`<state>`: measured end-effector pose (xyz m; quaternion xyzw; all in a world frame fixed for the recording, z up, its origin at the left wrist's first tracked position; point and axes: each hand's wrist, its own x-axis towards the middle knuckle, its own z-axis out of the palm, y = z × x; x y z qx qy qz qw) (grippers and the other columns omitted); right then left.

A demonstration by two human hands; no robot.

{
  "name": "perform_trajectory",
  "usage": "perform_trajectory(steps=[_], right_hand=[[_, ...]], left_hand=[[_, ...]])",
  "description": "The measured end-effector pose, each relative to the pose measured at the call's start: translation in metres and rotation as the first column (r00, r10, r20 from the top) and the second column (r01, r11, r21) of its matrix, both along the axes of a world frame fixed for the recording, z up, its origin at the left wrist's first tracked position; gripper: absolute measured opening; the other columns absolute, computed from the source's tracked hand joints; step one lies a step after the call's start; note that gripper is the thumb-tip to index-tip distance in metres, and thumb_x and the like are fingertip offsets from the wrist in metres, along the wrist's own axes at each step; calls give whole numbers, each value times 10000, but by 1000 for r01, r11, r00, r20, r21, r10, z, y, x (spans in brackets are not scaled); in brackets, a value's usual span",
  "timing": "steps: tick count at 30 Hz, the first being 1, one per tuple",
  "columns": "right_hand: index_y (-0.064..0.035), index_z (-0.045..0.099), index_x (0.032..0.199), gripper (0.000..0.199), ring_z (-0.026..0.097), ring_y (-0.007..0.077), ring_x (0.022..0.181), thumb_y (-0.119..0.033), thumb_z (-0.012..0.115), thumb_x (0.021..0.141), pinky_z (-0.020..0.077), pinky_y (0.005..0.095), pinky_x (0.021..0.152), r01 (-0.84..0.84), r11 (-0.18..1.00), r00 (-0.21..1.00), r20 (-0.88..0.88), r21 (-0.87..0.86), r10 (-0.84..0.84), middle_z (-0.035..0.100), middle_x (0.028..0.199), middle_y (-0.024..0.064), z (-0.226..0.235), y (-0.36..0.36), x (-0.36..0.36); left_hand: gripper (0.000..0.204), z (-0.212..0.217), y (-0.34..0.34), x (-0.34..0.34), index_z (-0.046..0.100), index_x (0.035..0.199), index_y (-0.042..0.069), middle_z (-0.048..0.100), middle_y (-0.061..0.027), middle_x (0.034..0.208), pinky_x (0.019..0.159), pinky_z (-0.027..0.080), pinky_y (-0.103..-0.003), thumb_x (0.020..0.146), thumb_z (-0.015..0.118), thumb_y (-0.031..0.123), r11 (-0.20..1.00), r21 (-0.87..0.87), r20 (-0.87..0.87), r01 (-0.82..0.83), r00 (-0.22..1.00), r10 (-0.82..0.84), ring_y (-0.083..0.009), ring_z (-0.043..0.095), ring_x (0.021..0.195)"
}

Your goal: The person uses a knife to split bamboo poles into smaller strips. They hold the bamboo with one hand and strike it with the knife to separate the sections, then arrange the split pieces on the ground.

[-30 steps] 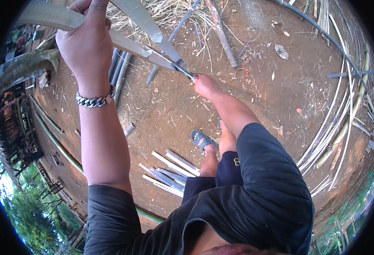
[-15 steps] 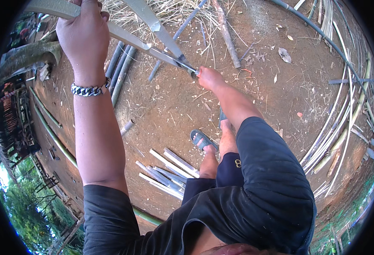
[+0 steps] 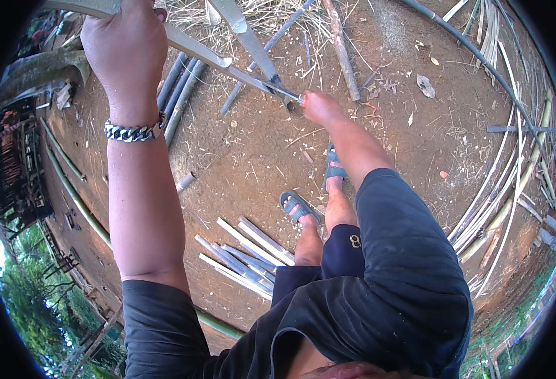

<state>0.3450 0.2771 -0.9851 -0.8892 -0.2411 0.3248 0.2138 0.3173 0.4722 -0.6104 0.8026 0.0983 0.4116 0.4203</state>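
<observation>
High at the left, my left hand [image 3: 125,55] is closed around a long pale split-bamboo strip [image 3: 196,48], its wrist wearing a chain bracelet [image 3: 134,133]. My right hand [image 3: 321,108] is closed on the handle of a knife [image 3: 289,94]. The knife's narrow blade points up and left, along the strip's near end; where its tip lies is hard to see. A second pale bamboo piece [image 3: 243,33] slants down and meets the strip beside the blade, making a V. Whether the two pieces are joined there I cannot tell.
Cut bamboo pieces [image 3: 243,256] lie left of my sandalled feet [image 3: 299,207]. Dark poles [image 3: 180,95] lie beneath the strip, shavings [image 3: 278,22] at the top. A stick [image 3: 342,54] lies beyond my right hand; long thin strips [image 3: 496,189] run down the right side.
My right hand and the knife have moved slightly to the right, away from my left hand. Both hands keep their hold, and more of my right sandal shows.
</observation>
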Motion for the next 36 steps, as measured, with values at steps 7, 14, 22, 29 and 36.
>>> perform_trajectory(steps=[7, 14, 22, 29, 36], right_hand=[[-60, 648, 1038, 276, 677, 395, 957, -224, 680, 819, 527, 475, 821, 24, 995, 950, -313, 93, 6, 704, 990, 205, 12, 0, -24], [2, 669, 1081, 438, 686, 401, 999, -265, 736, 740, 537, 447, 852, 146, 984, 901, -424, 98, -91, 710, 1021, 237, 40, 5, -38], [-31, 687, 1044, 311, 682, 402, 980, -236, 677, 811, 541, 459, 829, 269, 958, 916, -334, 103, -222, 710, 1047, 225, -32, 16, -47], [-76, 652, 1080, 299, 689, 383, 971, -260, 672, 844, 542, 487, 807, 247, 966, 934, -284, 74, -217, 716, 1031, 193, -63, 34, -44], [-97, 631, 1208, 361, 665, 381, 1033, -270, 620, 891, 537, 459, 890, 175, 984, 957, -231, -20, -175, 701, 1105, 180, -64, 15, -19]], left_hand=[[284, -3, -3, 4, 656, 1227, -31, 555, 36, 800, 558, 419, -187, 1022, 604, 159, 977, -143, 103, 155, 985, -141, -26, 474, 655], [102, -11, 49, -2, 566, 959, -37, 507, -75, 905, 697, 429, -316, 1022, 525, 32, 780, -308, 92, 544, 834, -545, -150, 466, 854], [129, -3, 62, 1, 648, 1075, -37, 616, -109, 1010, 707, 443, -336, 981, 565, -4, 727, -168, -23, 666, 734, -679, -163, 528, 871], [154, 0, 77, 8, 634, 1127, -50, 613, -116, 1026, 752, 471, -357, 995, 576, 5, 758, -227, -62, 611, 768, -638, -185, 552, 902], [242, -10, 2, 37, 662, 1129, -41, 576, 6, 831, 595, 435, -210, 988, 633, 154, 911, -50, 41, 410, 912, -408, -55, 503, 685]])
